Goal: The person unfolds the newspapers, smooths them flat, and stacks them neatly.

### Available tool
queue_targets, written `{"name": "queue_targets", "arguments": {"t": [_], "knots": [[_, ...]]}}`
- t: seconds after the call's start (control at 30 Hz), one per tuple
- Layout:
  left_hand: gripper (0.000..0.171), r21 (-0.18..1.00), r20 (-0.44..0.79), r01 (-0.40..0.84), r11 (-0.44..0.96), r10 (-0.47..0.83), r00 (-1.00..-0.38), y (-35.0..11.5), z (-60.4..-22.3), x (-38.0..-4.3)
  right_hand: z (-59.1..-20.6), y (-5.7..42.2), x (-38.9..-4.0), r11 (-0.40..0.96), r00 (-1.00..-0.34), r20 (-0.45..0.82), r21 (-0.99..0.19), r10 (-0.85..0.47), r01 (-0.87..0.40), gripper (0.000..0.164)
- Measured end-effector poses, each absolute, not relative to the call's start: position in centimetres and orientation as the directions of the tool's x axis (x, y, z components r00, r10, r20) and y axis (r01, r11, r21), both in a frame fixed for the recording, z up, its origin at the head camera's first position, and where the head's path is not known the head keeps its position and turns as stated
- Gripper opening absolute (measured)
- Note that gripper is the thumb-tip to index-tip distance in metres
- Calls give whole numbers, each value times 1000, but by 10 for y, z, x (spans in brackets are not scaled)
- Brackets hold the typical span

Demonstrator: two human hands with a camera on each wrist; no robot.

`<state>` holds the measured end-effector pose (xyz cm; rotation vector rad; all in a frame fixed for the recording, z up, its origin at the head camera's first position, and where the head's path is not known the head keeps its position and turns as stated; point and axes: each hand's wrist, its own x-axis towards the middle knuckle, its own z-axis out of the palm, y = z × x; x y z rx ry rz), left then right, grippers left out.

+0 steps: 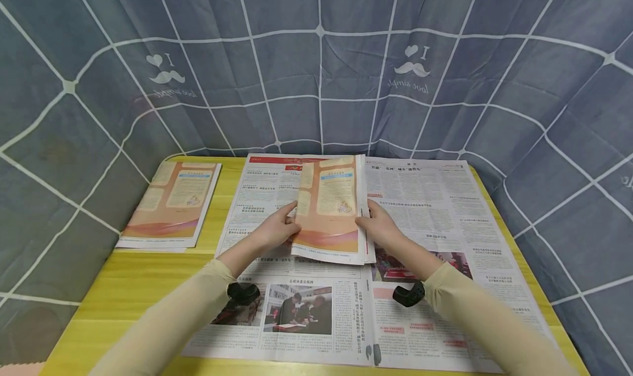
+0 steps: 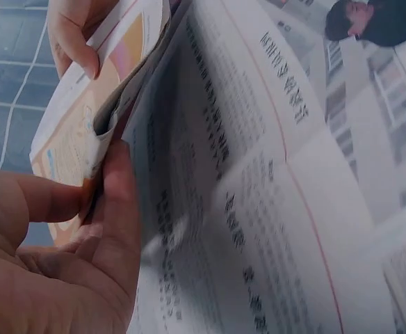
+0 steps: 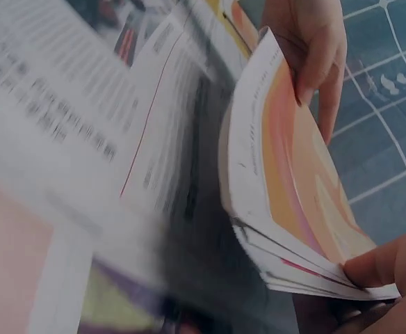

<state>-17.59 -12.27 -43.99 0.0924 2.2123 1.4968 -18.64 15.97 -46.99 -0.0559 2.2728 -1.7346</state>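
Between both hands is a folded newspaper (image 1: pixel 328 211) with an orange printed page on its outside. My left hand (image 1: pixel 277 226) pinches its left side, thumb on top and fingers underneath. On the opposite side my right hand (image 1: pixel 382 225) grips the edge the same way, where several loose layers (image 3: pixel 293 268) show. The left wrist view shows the folded edge (image 2: pixel 106 132) of this newspaper curving up between thumb and fingers. Beneath it an opened newspaper sheet (image 1: pixel 306 340) lies spread out, and the folded one casts a shadow on it.
Another folded newspaper (image 1: pixel 168 205) with a similar orange page lies at the left on the yellow table (image 1: pixel 138 288). A grey-blue curtain (image 1: pixel 316 90) with white grid lines surrounds the table at the back and sides.
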Motion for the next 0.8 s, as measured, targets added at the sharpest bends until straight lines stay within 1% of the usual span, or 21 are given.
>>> {"name": "queue_targets", "arguments": {"t": [0.17,0.33,0.53,0.8], "knots": [[81,901,-349,-202,384,364,-864,-110,-448,-173,-476,177,-185,379,-960,-220,-915,-173,141,55],[83,906,-343,-192,377,388,-856,-99,-453,-171,-481,186,-185,449,-963,-222,-883,-149,134,56],[85,899,-346,-185,398,384,-856,-92,-458,-171,-484,191,-185,489,-968,-209,-865,-140,116,53],[83,883,-375,-200,424,385,-843,-90,-459,-171,-487,195,-186,483,-966,-217,-867,-143,123,52]]}}
